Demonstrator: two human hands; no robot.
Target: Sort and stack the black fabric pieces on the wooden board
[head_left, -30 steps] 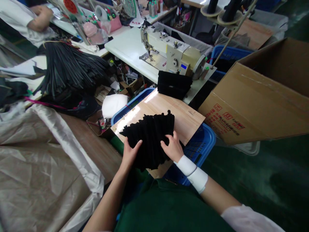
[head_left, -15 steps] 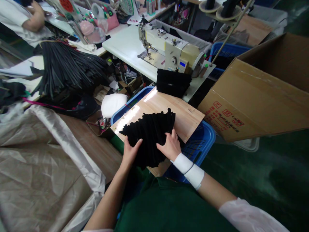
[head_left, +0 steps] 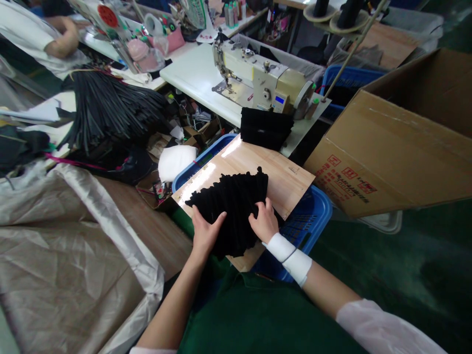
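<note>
A bundle of black fabric pieces (head_left: 236,209), folded and lying in an overlapping row, rests on a wooden board (head_left: 291,172). At its left side, my left hand (head_left: 205,230) grips the edge, thumb on top and the other fingers partly hidden. My right hand (head_left: 264,221) holds the right side with curled fingers; a white wrap (head_left: 289,258) circles that wrist. Beneath the board is a blue plastic basket (head_left: 313,211). Another black fabric stack (head_left: 266,129) stands at the board's far edge, against the sewing table.
Beyond the board stands a sewing machine (head_left: 273,78) on a white table (head_left: 191,64). An open cardboard box (head_left: 391,157) is on the right. Long black strips (head_left: 110,108) hang at the left, near a co-worker's arm (head_left: 64,42). A cloth-lined bin (head_left: 66,255) fills the lower left.
My right hand's thumb has drawn in toward its fingers at the bundle's right side. My left hand has shifted slightly right. The whole view has moved a little.
</note>
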